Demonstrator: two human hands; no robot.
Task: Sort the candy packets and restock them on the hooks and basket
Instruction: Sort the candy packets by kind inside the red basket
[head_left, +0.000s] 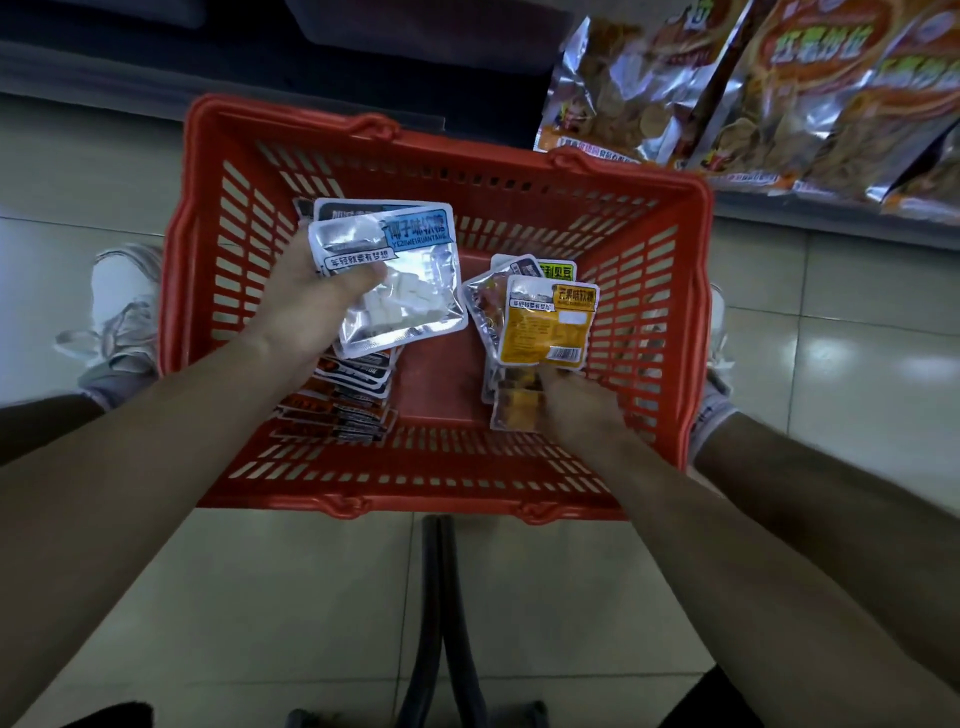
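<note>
Arms reach forward; left hand (306, 304) and right hand (584, 413) curled, gripping.

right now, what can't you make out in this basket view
Head view:
- Packets behind the blue-label packet in the left hand: covered by it, count unclear.
- Dark packet stack in the basket: partly under that hand.
- Packets behind the yellow packet the right hand holds: overlapped.
- Hanging snack bags: cut off by frame edge.

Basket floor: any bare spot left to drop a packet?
Bare strip down the middle of the red plastic basket, between the fanned dark-and-orange packet stack and the yellow-label packets the right hand holds. Left side is crowded: the left hand holds silver blue-label packets above that stack.
</note>
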